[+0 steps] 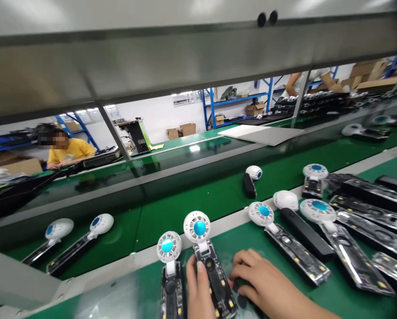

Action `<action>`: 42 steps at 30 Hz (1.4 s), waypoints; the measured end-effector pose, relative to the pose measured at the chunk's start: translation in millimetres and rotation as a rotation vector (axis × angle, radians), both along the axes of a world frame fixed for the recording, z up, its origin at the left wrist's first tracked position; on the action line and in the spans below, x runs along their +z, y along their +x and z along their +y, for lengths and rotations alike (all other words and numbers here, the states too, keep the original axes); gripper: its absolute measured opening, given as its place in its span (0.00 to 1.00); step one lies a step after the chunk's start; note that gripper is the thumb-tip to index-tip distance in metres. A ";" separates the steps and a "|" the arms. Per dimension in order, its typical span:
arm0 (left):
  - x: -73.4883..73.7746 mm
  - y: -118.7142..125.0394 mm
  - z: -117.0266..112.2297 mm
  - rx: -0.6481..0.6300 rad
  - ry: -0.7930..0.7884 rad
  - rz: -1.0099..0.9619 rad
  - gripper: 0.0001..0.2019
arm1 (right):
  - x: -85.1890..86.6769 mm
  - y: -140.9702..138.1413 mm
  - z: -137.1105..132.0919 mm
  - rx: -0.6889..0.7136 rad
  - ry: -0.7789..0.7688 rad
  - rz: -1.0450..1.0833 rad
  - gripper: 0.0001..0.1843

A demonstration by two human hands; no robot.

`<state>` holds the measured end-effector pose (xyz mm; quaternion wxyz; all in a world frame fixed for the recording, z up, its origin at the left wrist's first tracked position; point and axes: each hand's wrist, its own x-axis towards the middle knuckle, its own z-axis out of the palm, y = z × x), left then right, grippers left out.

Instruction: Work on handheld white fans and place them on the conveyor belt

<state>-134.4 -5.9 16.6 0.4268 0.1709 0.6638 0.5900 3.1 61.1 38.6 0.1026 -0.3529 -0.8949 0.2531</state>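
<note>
My left hand [200, 288] is closed around the body of a small handheld fan [215, 274]. It has a white round head with a blue centre and a clear-fronted black body with yellow light chips. Beside this fan, on its right, my right hand [261, 277] has its fingers bent in over small black discs [241, 300] on the green bench. Whether a disc is pinched between those fingertips is hard to make out. A second fan [172, 283] of the same sort lies just left of my left hand.
To the right, several similar fans [298, 254] lie with black housings [306, 232]. Beyond a metal rail runs a green conveyor belt [185, 195] carrying more fans [79, 243]. A white board [261, 134] rests farther back. A person in a yellow top [74, 150] sits at far left; another person's arms show at upper right.
</note>
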 end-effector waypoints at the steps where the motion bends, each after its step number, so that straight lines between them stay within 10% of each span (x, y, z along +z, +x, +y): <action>1: -2.4 0.2 -0.8 0.008 -0.007 0.005 0.31 | -0.6 -0.1 0.0 0.002 -0.025 -0.005 0.12; 10: 12.1 8.8 -4.6 0.045 -0.112 0.037 0.33 | -4.9 0.1 -1.7 -0.055 -0.200 -0.003 0.09; 22: 15.1 13.7 -5.2 0.062 -0.236 0.216 0.25 | 36.8 -7.4 2.0 -0.091 -0.509 0.340 0.07; 42: 29.6 22.9 -4.6 0.065 -0.194 0.206 0.20 | 34.6 -33.5 4.6 0.032 -0.204 0.328 0.11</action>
